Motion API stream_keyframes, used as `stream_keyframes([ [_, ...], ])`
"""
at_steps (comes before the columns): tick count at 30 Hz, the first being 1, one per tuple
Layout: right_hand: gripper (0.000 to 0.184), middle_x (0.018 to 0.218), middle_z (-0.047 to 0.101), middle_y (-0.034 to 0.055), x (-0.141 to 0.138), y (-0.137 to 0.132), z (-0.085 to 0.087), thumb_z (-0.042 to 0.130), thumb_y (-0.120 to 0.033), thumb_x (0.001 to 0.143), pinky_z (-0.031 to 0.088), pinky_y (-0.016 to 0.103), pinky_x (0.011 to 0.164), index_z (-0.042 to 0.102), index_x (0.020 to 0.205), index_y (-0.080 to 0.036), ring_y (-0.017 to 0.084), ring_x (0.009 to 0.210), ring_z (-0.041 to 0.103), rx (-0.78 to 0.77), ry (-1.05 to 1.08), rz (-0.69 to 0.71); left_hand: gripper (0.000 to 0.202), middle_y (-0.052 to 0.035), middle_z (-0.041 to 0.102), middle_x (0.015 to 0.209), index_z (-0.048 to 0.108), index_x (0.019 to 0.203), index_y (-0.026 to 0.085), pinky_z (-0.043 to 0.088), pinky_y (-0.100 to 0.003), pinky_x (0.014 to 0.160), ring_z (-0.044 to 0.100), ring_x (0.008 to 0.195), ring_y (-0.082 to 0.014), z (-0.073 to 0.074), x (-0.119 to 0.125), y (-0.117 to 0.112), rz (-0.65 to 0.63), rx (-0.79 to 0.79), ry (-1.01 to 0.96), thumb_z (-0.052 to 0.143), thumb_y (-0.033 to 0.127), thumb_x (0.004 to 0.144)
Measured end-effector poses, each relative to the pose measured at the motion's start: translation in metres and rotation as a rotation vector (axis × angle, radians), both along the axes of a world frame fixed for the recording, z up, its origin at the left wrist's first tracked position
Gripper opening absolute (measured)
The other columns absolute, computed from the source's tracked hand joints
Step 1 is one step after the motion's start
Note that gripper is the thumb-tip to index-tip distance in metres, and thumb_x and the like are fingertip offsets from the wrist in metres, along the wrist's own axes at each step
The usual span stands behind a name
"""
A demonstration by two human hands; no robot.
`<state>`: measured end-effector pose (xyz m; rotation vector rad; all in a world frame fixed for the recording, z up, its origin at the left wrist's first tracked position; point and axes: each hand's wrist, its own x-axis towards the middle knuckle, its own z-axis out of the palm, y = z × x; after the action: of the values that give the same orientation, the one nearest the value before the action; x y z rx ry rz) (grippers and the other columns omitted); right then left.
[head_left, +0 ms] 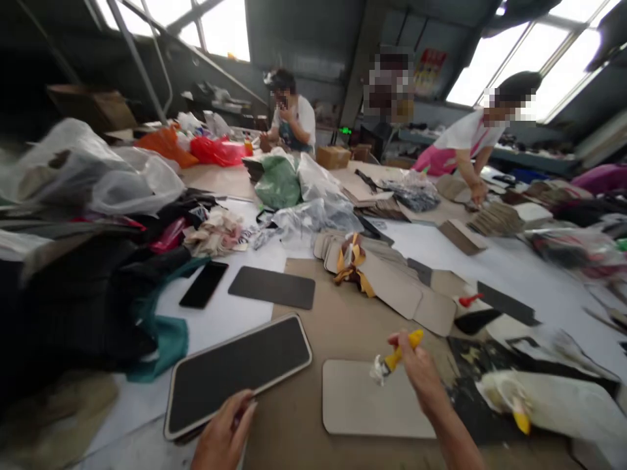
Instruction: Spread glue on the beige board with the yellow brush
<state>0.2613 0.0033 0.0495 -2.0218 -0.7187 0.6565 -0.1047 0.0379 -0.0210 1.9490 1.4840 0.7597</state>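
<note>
Cluttered counter [210,326] stretches ahead. Right grip [418,371] is closed around the yellow brush [394,359]; its white clump [378,371] could drop onto the beige panel [357,405] below if tilted. Left grip [224,429] touches the dark panel [242,365] beside it; whether it pinches, I cannot tell; weak contact may cause sliding.

Just beyond the left hand [225,427] I saw a panel [240,372], with a phone [204,285] farther behind; under the right hand [420,369] and its brush [393,360] lay a board [357,405], overlapping pieces [394,281] beyond, a bag [563,399] rightward.
</note>
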Motion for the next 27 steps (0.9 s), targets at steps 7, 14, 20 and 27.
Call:
stream_keyframes([
  [7,0.056,0.075,0.059,0.0043,0.001,-0.042,-0.019,0.049,-0.072,0.068,0.049,0.027,0.056,0.057,0.077,-0.018,0.018,0.067,0.057,0.102,0.211,-0.122,0.024,-0.0075,0.066,0.101,0.061,0.101,0.023,0.053,-0.034,0.083,0.062,0.094,-0.0205,-0.006,0.101,-0.029,-0.501,-0.015,0.05,0.055,0.021,0.078],
  [14,0.047,0.072,0.058,0.0023,-0.052,-0.028,-0.057,0.062,-0.06,0.065,0.05,0.03,0.064,0.056,0.08,-0.016,0.018,0.064,0.059,0.16,0.377,-0.036,0.036,-0.0113,0.056,0.123,0.06,0.106,0.023,0.047,-0.046,0.093,0.051,0.115,-0.028,-0.028,0.123,-0.026,-0.75,0.117,0.266,0.063,0.014,0.071],
  [20,0.039,0.073,0.059,0.0035,-0.01,-0.057,-0.068,0.053,-0.056,0.073,0.046,0.029,0.068,0.057,0.078,-0.018,0.018,0.069,0.057,0.123,0.032,-0.093,0.026,-0.0059,0.059,0.121,0.06,0.108,0.027,0.048,-0.039,0.093,0.054,0.112,-0.0213,-0.044,0.116,-0.024,-0.746,0.291,0.22,0.049,0.026,0.085],
  [27,0.041,0.08,0.061,0.0073,0.066,-0.104,-0.055,0.047,-0.057,0.076,0.043,0.034,0.077,0.058,0.077,-0.017,0.021,0.076,0.056,0.031,-0.301,-0.253,0.028,-0.0038,0.06,0.12,0.06,0.11,0.029,0.051,-0.035,0.089,0.056,0.109,-0.0212,-0.05,0.114,-0.022,-0.751,0.448,0.286,0.047,0.035,0.086],
])
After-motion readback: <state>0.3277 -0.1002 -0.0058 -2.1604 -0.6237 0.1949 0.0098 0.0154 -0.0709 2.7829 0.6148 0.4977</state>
